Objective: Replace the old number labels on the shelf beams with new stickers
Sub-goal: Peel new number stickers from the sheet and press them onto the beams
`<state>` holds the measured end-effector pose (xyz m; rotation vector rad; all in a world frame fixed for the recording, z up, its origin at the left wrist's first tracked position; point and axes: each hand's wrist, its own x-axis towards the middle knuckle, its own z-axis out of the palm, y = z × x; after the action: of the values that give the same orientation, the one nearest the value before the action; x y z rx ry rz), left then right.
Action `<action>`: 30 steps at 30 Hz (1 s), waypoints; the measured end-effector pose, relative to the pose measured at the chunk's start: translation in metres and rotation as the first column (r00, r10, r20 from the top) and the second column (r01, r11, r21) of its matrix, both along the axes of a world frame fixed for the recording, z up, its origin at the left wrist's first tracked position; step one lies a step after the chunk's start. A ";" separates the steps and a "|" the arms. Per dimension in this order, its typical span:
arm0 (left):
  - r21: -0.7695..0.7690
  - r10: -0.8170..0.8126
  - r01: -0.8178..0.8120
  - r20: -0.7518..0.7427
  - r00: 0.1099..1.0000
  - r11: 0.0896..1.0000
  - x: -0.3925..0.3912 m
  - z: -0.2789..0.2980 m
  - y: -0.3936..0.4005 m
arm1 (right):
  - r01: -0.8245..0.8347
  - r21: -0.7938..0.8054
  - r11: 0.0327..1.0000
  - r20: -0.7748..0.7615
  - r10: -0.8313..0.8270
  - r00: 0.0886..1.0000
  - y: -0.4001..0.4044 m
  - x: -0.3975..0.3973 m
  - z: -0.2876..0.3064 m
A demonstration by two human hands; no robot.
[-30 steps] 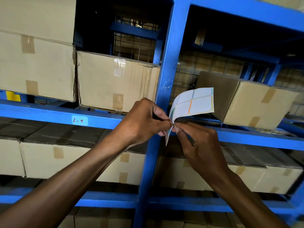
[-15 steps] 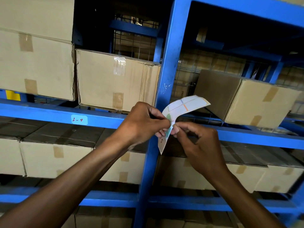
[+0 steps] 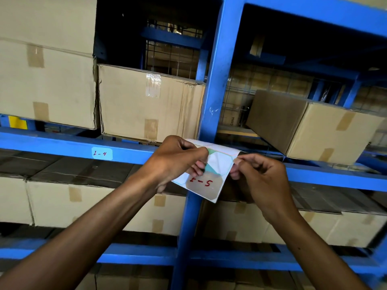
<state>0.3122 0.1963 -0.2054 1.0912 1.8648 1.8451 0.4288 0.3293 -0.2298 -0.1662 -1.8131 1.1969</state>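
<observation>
I hold a white sticker sheet (image 3: pixel 217 164) in front of the blue upright post (image 3: pixel 211 97), folded over at the top. Its lower part carries a label with red handwriting reading "1-5" (image 3: pixel 201 183). My left hand (image 3: pixel 178 160) pinches the sheet's left side with thumb and fingers. My right hand (image 3: pixel 259 176) pinches its right edge. On the blue shelf beam (image 3: pixel 52 145) to the left sits a pale label marked "1-4" (image 3: pixel 102 153).
Taped cardboard boxes (image 3: pixel 150 103) fill the shelf above the beam, with one box (image 3: pixel 310 126) angled at the right. More boxes (image 3: pixel 104 206) line the shelf below. Wire mesh backs the rack. A lower blue beam (image 3: pixel 136 256) crosses near the bottom.
The sheet, held upright and curling before, has been folded down and turned, so the red-lettered label now faces me. Both hands shifted slightly lower and kept their pinch on it.
</observation>
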 end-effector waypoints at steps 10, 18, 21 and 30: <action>-0.055 0.051 -0.052 -0.021 0.998 0.997 -0.021 -0.005 -0.007 | 0.147 -0.143 0.979 0.047 -0.142 0.989 0.047 0.002 -0.004; -0.033 -0.145 0.171 0.390 0.909 0.985 -0.030 -0.019 0.007 | 0.026 -0.239 0.971 0.130 0.006 0.991 0.045 0.003 -0.002; -0.054 -0.192 0.244 0.467 0.863 0.968 -0.029 -0.023 0.008 | -0.104 -0.336 0.936 0.077 0.138 0.987 0.042 0.001 -0.002; 0.063 -0.246 0.262 0.604 0.758 0.963 -0.032 -0.037 0.013 | -0.177 -0.296 0.939 0.104 0.216 0.971 0.048 0.000 -0.010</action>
<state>0.2798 0.2088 -0.2421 0.5869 1.2845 1.7267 0.4291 0.3773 -0.2395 -0.2384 -1.7968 1.6242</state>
